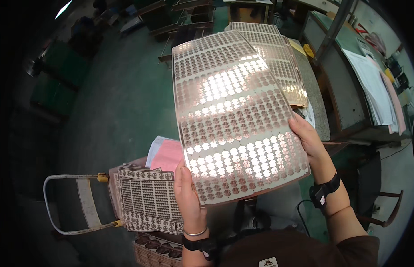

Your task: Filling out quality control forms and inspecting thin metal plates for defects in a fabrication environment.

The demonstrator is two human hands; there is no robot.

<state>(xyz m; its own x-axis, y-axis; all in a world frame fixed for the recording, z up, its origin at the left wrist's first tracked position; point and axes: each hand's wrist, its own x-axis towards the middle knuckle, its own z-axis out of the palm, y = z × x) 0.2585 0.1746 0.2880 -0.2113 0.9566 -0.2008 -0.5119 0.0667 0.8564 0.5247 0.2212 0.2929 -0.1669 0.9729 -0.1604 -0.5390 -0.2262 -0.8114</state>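
Between my two hands I hold up a large thin panel (pixel 236 104), pale with rows of shiny copper-coloured round patterns, like a circuit board sheet. Light glares off its middle and lower rows. My left hand (pixel 187 191) grips its lower left edge, thumb on the face and fingers hidden behind. On the right edge, my right hand (pixel 306 133) clasps it, the fingers mostly behind the panel. Beyond it, partly covered, lies a stack of similar panels (pixel 287 73) on a grey bench. Another pile of patterned panels (pixel 147 196) rests low at my left.
A trolley with a bent metal handle (pixel 47 202) stands at the left by the pile. Pink paper (pixel 166 155) lies behind that pile. More panels with larger dark circles (pixel 158 246) sit below it. At right are a cabinet with hanging papers (pixel 371 89) and a chair (pixel 389 207).
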